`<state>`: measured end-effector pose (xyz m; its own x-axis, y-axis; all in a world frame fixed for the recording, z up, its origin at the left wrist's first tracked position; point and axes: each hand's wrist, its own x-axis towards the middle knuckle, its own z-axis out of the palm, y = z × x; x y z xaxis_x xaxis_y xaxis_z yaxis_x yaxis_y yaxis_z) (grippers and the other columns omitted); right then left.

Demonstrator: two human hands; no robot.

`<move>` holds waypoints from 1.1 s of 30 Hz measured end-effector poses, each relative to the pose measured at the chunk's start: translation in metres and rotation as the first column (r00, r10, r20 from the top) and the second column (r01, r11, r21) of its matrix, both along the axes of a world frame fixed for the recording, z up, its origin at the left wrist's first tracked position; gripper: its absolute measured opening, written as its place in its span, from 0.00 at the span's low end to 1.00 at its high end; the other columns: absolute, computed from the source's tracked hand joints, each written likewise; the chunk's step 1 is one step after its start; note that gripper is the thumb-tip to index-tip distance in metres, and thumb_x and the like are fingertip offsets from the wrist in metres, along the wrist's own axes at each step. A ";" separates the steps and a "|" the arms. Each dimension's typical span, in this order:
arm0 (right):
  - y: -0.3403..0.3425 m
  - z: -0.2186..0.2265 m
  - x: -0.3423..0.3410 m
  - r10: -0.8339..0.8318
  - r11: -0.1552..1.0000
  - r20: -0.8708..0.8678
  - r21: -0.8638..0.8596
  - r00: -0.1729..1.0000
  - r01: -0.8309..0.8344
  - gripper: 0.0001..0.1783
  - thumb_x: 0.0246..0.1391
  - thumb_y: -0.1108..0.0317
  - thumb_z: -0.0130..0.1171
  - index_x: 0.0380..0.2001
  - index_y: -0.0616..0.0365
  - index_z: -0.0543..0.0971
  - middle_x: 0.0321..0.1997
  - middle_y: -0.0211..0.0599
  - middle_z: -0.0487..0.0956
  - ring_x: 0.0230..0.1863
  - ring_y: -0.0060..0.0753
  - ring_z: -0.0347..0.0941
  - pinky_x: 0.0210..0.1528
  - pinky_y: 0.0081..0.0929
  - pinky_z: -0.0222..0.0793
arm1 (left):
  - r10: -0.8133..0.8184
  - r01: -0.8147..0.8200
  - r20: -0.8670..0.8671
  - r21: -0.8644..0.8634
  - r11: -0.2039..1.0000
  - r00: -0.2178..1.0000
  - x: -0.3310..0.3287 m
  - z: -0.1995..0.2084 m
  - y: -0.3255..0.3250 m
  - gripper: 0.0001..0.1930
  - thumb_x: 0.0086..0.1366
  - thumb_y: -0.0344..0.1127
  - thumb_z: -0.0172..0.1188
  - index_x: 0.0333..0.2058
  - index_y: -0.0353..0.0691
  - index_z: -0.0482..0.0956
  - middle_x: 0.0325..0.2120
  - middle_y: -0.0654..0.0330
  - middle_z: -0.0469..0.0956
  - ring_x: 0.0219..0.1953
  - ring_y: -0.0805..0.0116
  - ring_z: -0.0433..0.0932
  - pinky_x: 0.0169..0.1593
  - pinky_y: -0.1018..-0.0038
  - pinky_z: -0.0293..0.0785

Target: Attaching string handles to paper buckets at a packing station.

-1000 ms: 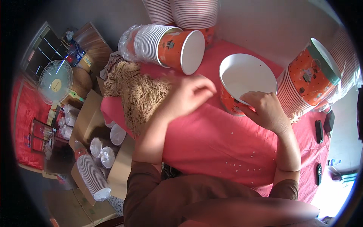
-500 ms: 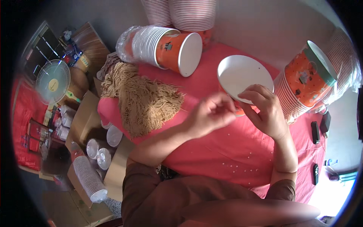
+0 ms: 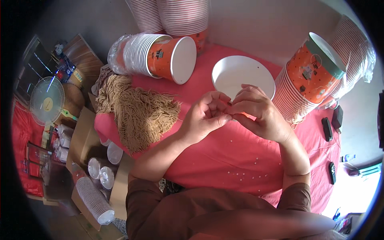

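My left hand (image 3: 208, 116) and my right hand (image 3: 260, 112) meet at their fingertips over the red cloth, just in front of a large white-lined orange paper bucket (image 3: 240, 74). Thumb and fingers are pinched together on both hands. Whatever lies between them is too small or too hidden to make out. The bucket stands upright, its near rim partly covered by my right hand; a tiny dark hole shows in its far wall. Left of my left hand rests a heap of tan cords (image 3: 142, 112). Several small white dots (image 3: 242, 174) are scattered on the cloth nearer to me.
Nested orange buckets (image 3: 166, 58) lie on their side behind the cords. Another stack with a green-rimmed bucket (image 3: 314, 72) leans at the right. Black devices (image 3: 327, 129) lie on the right edge. Left of the table, an open carton (image 3: 86, 140) holds plastic cups (image 3: 94, 196).
My left hand has come over to my right hand, and their fingertips now meet. My right hand has closed into a pinch. The whole view has shifted slightly.
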<state>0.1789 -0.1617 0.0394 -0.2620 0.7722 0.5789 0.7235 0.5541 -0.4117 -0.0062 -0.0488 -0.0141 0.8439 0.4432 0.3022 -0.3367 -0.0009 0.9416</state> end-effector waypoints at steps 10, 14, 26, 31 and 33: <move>0.003 -0.002 -0.003 -0.146 0.979 0.155 0.163 0.977 0.120 0.10 0.47 0.73 0.67 0.34 0.57 0.78 0.36 0.35 0.78 0.43 0.40 0.77 0.64 0.53 0.65 | 0.132 -0.132 0.010 0.101 0.986 0.991 -0.001 0.001 -0.006 0.06 0.65 0.26 0.63 0.40 0.34 0.77 0.32 0.65 0.78 0.36 0.82 0.77 0.40 0.84 0.74; 0.004 -0.002 0.001 -0.165 0.979 0.138 0.143 0.977 0.145 0.10 0.47 0.74 0.66 0.34 0.57 0.77 0.35 0.36 0.78 0.42 0.42 0.77 0.63 0.53 0.66 | 0.348 -0.327 0.003 0.350 0.878 0.937 0.000 -0.007 0.002 0.04 0.60 0.24 0.63 0.33 0.33 0.77 0.28 0.62 0.79 0.30 0.77 0.80 0.33 0.78 0.77; 0.004 -0.001 0.002 -0.187 0.978 0.114 0.116 0.976 0.174 0.09 0.47 0.75 0.65 0.33 0.57 0.78 0.34 0.37 0.78 0.41 0.43 0.78 0.63 0.52 0.65 | 0.533 -0.495 0.132 0.601 0.628 0.836 0.009 -0.013 0.014 0.06 0.54 0.24 0.65 0.30 0.34 0.76 0.26 0.57 0.79 0.27 0.67 0.80 0.30 0.73 0.76; 0.005 -0.001 0.002 -0.195 0.977 0.119 0.107 0.974 0.183 0.08 0.48 0.74 0.65 0.33 0.57 0.78 0.33 0.36 0.79 0.40 0.42 0.78 0.63 0.52 0.65 | 0.521 -0.513 0.162 0.560 0.651 0.838 0.013 -0.014 0.014 0.05 0.56 0.23 0.65 0.29 0.33 0.76 0.25 0.58 0.80 0.26 0.71 0.80 0.29 0.75 0.76; 0.005 -0.001 0.002 -0.193 0.978 0.118 0.102 0.974 0.182 0.08 0.48 0.74 0.65 0.33 0.57 0.78 0.33 0.36 0.78 0.40 0.42 0.78 0.63 0.52 0.65 | 0.517 -0.507 0.144 0.529 0.680 0.844 0.013 -0.014 0.013 0.05 0.56 0.24 0.65 0.29 0.33 0.76 0.25 0.57 0.80 0.26 0.71 0.80 0.29 0.75 0.76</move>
<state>0.1814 -0.1567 0.0386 -0.1930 0.7608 0.6197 0.8608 0.4344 -0.2652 0.0068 -0.0360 -0.0284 0.5402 0.5807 0.6090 -0.1183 -0.6641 0.7382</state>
